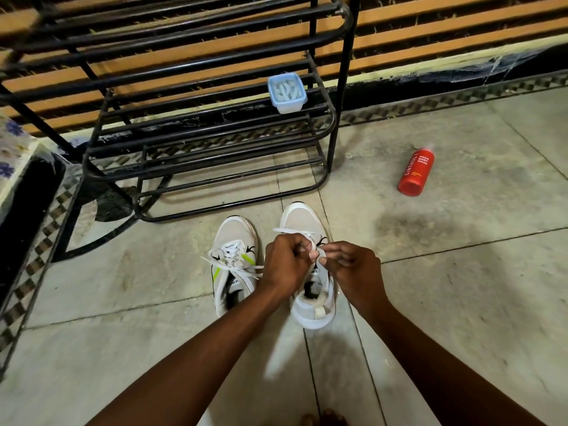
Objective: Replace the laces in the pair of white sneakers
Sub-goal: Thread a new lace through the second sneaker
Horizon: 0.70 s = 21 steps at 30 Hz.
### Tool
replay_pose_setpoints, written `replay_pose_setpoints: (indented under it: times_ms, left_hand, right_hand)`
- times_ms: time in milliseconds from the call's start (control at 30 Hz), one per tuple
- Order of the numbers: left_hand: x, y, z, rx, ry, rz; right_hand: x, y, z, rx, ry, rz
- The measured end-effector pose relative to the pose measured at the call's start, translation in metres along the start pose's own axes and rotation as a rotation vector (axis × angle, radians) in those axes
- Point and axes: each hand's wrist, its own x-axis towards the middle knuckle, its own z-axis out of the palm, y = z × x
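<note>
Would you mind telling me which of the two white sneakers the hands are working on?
The right-hand white sneaker: both hands, left hand and right hand, pinch its white lace. The other sneaker lies untouched.

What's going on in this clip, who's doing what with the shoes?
A person sits over a pair of white sneakers on the tiled floor. Both hands, the left hand and the right hand, pinch the white lace over the right-side white sneaker. The left-side white sneaker is already laced, its ends lying loose. A red foam body wash bottle lies on the floor, and a pale blue plastic container sits on the black metal shoe rack.
</note>
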Motion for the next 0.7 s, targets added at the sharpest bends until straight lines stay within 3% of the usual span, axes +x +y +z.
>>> replay_pose_setpoints:
  times_ms: [300,700]
  left_hand:
    - [-0.004,0.0,0.003,0.141,0.019,0.03]
    - [-0.003,-0.014,0.005,-0.088,-0.02,0.009]
  right_hand:
    - [0.001,0.0,0.004,0.052,0.0,0.048]
    - [0.002,0.014,0.005,0.174,-0.031,0.111]
